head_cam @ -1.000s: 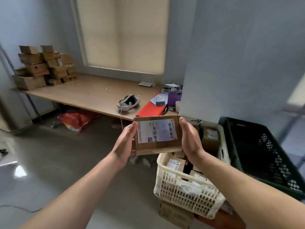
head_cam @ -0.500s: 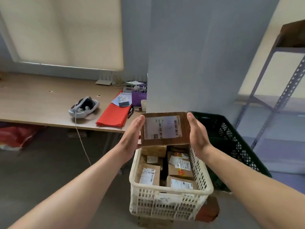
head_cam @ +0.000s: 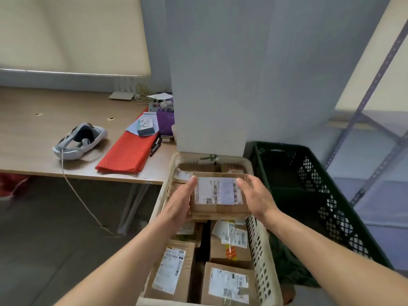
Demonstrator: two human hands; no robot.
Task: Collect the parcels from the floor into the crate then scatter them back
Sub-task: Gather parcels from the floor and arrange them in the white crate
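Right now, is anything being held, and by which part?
A labelled parcel, clamped at its two short ends between the left hand and right hand, above the white crate.

Parcel (head_cam: 218,195) labels: barcodes, QR code visible; print too blurred to read.

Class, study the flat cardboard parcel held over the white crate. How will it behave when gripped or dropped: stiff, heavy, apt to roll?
Probably stiff: the parcel shows straight edges between the left hand and right hand. Likely light, as both hold it only at its ends. Flat-sided, it should settle in the white crate without rolling.
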